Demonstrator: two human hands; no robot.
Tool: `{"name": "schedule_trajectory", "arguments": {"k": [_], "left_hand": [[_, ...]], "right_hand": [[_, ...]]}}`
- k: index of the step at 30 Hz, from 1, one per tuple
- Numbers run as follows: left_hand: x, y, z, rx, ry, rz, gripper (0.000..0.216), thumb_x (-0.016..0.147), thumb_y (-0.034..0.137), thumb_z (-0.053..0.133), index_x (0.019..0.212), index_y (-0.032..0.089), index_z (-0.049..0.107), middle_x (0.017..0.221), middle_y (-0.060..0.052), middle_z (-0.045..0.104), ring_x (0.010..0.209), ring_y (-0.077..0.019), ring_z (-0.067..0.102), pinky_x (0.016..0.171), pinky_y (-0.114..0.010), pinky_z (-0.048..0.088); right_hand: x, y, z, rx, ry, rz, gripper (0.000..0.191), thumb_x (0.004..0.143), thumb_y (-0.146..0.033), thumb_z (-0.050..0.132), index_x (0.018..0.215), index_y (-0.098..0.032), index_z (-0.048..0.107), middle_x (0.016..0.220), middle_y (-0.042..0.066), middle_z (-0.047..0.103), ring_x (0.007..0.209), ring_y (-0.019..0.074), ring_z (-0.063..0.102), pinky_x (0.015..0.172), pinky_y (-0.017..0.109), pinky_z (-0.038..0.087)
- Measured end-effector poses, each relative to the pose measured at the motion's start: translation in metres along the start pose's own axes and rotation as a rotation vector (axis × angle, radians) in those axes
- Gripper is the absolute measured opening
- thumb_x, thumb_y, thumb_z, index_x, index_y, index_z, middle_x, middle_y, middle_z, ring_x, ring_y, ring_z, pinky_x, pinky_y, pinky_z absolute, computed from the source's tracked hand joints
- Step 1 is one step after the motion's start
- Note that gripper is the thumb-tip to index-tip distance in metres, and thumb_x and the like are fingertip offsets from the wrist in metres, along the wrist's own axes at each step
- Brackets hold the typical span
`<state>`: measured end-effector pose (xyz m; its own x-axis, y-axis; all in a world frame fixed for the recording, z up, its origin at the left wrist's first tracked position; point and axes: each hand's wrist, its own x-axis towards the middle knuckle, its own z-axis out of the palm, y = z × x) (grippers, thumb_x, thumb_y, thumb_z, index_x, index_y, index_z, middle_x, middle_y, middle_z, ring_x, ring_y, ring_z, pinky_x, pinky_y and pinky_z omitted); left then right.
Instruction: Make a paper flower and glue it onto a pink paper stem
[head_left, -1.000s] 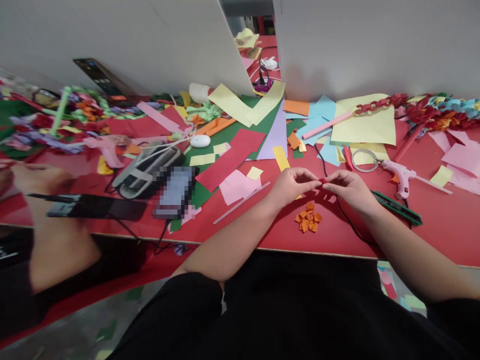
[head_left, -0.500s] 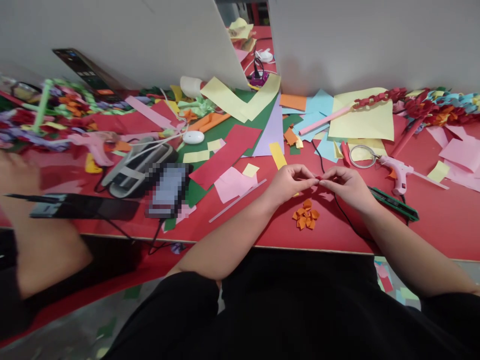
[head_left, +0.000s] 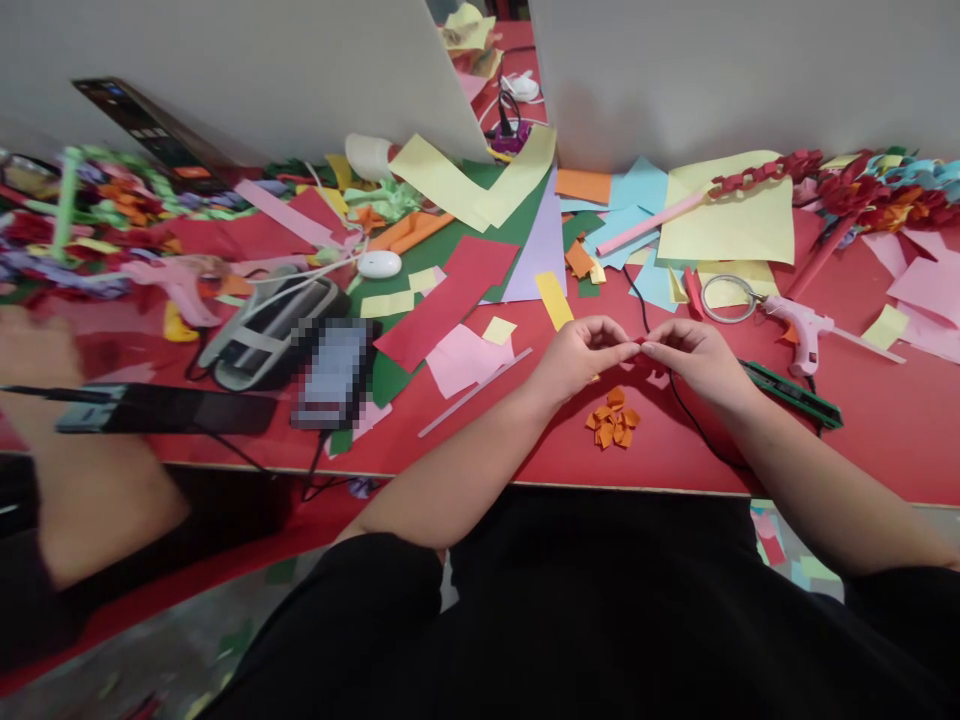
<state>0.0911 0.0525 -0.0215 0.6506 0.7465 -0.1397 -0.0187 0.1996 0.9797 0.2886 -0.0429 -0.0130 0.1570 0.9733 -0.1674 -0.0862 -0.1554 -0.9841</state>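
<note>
My left hand point(head_left: 583, 358) and my right hand point(head_left: 690, 362) meet fingertip to fingertip above the red table point(head_left: 480, 450). Between them they pinch a small red piece of paper point(head_left: 639, 342), mostly covered by the fingers. Just below lies a small cluster of folded orange paper pieces point(head_left: 613, 420), arranged like a flower. A yellow paper strip point(head_left: 553, 300) rests beyond my left hand. To the right of my right hand are a green cutter-like tool point(head_left: 791, 393) and a pink glue gun point(head_left: 802, 332).
A phone point(head_left: 335, 372), a grey case point(head_left: 274, 330) and a white mouse-shaped object point(head_left: 379, 264) lie to the left. Coloured paper sheets point(head_left: 724, 215) and paper chains cover the back, below a grey partition point(head_left: 750, 80). Another person's arm point(head_left: 97, 470) reaches in at far left.
Both hands stay together on the small red paper, with only slight finger movement. The whole view has shifted slightly; the orange pieces lie as before.
</note>
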Motion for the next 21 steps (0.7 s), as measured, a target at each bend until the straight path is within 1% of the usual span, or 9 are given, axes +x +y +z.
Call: {"name": "schedule_trajectory", "arguments": {"k": [5,7,11,15,17,21], "left_hand": [[0.0012,-0.0018,0.0015,-0.002,0.042,0.027,0.044,0.074,0.04,0.103,0.096,0.019,0.072,0.089,-0.002,0.078,0.082,-0.0139,0.075,0.081,-0.029,0.059],[0.0016,-0.0035,0.0013,0.005,0.056,0.011,0.044,0.076,0.039,0.102,0.101,0.02,0.072,0.09,-0.002,0.079,0.083,-0.0139,0.075,0.083,-0.029,0.058],[0.001,-0.0064,0.0005,0.001,0.051,-0.018,0.048,0.079,0.04,0.1,0.112,0.021,0.071,0.094,-0.003,0.081,0.085,-0.0153,0.076,0.083,-0.03,0.057],[0.0009,-0.0086,0.0013,-0.014,0.041,-0.028,0.057,0.079,0.043,0.1,0.123,0.022,0.07,0.098,-0.003,0.083,0.087,-0.0165,0.077,0.084,-0.031,0.056],[0.0011,-0.0086,0.0021,-0.016,0.04,-0.037,0.06,0.079,0.043,0.101,0.125,0.022,0.069,0.099,-0.003,0.083,0.088,-0.0168,0.078,0.085,-0.031,0.056],[-0.0003,-0.0044,0.0034,-0.008,0.034,-0.045,0.058,0.079,0.041,0.102,0.124,0.021,0.071,0.097,-0.003,0.083,0.086,-0.0163,0.077,0.086,-0.031,0.056]], "right_hand": [[0.0028,0.0052,-0.0024,0.013,-0.01,-0.009,0.052,0.077,-0.064,0.103,0.093,-0.02,0.08,0.078,0.003,0.079,0.058,0.0148,0.067,0.05,0.027,0.058],[0.0038,0.0065,-0.0029,0.017,-0.012,-0.011,0.053,0.077,-0.065,0.102,0.095,-0.02,0.08,0.079,0.004,0.08,0.057,0.0147,0.066,0.05,0.027,0.057],[0.0049,0.0066,-0.0027,0.007,-0.012,-0.013,0.052,0.078,-0.065,0.101,0.097,-0.02,0.082,0.077,0.003,0.079,0.058,0.0153,0.067,0.051,0.028,0.055],[0.005,0.0041,-0.0023,-0.031,0.023,-0.028,0.05,0.078,-0.063,0.102,0.099,-0.021,0.085,0.081,0.005,0.081,0.063,0.0151,0.067,0.055,0.028,0.053],[0.0049,0.003,-0.0019,-0.05,0.024,-0.029,0.052,0.077,-0.065,0.101,0.097,-0.02,0.086,0.08,0.005,0.081,0.061,0.0155,0.066,0.054,0.029,0.053],[0.0043,0.0011,-0.0011,-0.081,0.018,-0.045,0.053,0.078,-0.068,0.1,0.095,-0.02,0.086,0.076,0.005,0.08,0.056,0.0166,0.066,0.052,0.031,0.054]]}}
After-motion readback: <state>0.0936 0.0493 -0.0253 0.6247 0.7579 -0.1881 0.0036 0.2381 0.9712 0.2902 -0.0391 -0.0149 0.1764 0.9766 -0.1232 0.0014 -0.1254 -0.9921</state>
